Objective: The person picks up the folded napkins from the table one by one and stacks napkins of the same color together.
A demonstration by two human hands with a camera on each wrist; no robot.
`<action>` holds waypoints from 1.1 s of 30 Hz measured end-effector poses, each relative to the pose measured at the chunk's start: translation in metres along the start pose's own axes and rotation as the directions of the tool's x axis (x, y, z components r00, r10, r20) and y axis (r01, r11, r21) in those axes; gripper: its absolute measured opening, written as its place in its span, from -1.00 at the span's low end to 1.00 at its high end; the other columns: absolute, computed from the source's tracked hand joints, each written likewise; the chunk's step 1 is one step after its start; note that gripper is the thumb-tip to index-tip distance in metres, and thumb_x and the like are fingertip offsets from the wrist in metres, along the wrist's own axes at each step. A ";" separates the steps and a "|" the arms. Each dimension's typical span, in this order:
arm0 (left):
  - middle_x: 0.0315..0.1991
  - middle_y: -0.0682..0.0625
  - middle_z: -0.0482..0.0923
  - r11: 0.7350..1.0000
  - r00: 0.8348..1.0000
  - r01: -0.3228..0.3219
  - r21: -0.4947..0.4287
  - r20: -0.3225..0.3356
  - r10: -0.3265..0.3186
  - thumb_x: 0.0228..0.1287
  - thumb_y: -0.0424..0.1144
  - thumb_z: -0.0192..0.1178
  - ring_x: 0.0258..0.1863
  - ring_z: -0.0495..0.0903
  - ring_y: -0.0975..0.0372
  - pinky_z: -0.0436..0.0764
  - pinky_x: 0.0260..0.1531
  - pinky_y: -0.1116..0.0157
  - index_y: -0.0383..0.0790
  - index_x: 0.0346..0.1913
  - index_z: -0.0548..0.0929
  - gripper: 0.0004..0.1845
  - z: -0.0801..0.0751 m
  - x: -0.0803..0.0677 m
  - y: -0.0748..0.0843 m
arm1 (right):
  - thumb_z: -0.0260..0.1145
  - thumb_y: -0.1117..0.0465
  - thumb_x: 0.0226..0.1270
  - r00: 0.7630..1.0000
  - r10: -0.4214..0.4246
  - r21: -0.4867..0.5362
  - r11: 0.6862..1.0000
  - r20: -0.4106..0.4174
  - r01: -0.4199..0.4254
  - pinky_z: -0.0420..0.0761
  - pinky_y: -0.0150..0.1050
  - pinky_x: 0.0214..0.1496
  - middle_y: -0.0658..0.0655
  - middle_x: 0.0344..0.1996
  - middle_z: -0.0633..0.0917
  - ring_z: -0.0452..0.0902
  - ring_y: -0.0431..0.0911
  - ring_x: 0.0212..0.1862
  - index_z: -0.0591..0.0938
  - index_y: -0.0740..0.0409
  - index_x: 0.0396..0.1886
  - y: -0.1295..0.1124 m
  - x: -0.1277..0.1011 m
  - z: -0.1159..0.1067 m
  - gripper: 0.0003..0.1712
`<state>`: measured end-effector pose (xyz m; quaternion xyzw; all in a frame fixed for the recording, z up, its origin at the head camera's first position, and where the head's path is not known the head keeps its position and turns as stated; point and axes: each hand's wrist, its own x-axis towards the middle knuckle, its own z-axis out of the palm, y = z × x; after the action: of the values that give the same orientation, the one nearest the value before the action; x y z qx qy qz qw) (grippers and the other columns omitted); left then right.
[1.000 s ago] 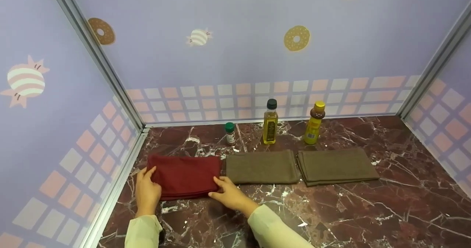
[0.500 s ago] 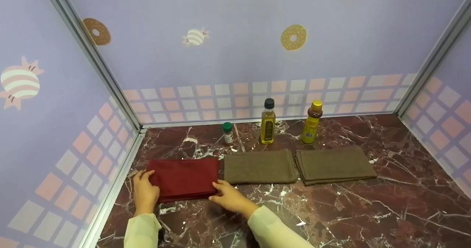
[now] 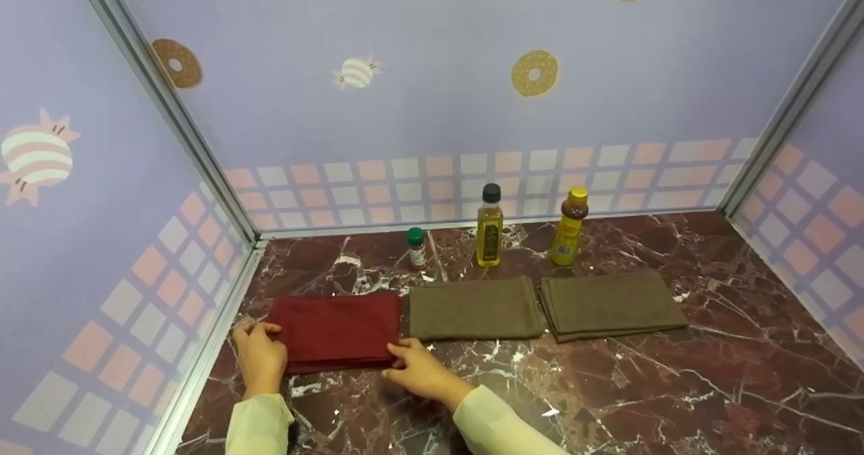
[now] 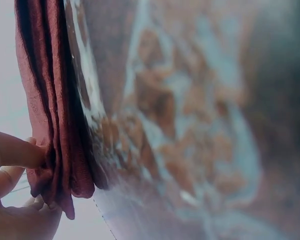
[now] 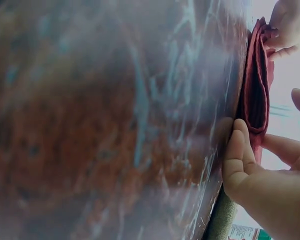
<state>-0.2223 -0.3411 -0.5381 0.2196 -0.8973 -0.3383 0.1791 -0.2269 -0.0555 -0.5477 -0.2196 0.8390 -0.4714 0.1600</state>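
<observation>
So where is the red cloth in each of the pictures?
Head: the red cloth lies folded at lower left, between the left hand and the right hand.
Left wrist: its layered edge runs down the left side.
Right wrist: its edge stands at the right side.
Shared landmark: the dark marble counter.

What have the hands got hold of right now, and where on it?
Both hold the folded red cloth at its near corners: the left hand pinches the left corner, the right hand grips the right one. The cloth lies on the marble counter.
</observation>
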 end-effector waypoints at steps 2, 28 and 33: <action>0.27 -0.48 0.16 1.000 1.000 -0.012 0.004 -0.009 0.013 0.17 -0.56 -0.11 0.21 0.29 -0.36 0.34 0.15 -0.20 -0.51 -0.10 0.61 -0.68 0.001 0.000 0.000 | 0.38 0.17 0.28 1.000 -0.002 -0.005 1.000 0.007 0.002 0.60 -0.21 0.05 0.32 0.29 0.38 0.60 0.03 0.05 0.42 0.40 0.35 0.001 -0.001 0.000 -0.29; 0.58 -0.23 -0.30 0.892 0.950 -0.310 0.328 0.138 0.280 0.44 0.06 0.08 0.52 -0.50 -0.17 -0.43 0.36 -0.29 -0.05 0.57 0.08 -0.25 0.049 -0.039 0.088 | 0.34 0.13 0.30 0.888 -0.071 -0.209 0.977 -0.455 -0.029 -0.02 0.47 0.35 0.27 0.50 0.20 -0.09 0.28 0.52 0.44 0.04 0.41 0.046 -0.020 -0.091 -0.33; 0.58 -0.20 -0.27 0.866 0.919 -0.388 0.315 0.202 0.338 0.43 0.10 0.07 0.53 -0.40 -0.21 -0.40 0.36 -0.29 0.02 0.58 0.09 -0.25 0.077 -0.058 0.113 | 0.34 0.10 0.30 0.859 -0.018 -0.229 0.967 -0.511 -0.115 -0.08 0.44 0.39 0.28 0.53 0.12 -0.18 0.27 0.54 0.43 0.02 0.43 0.061 -0.026 -0.108 -0.31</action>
<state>-0.2411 -0.1941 -0.5248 0.0505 -0.9784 -0.1485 0.1343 -0.2693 0.0640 -0.5440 -0.0845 0.9095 -0.3981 -0.0843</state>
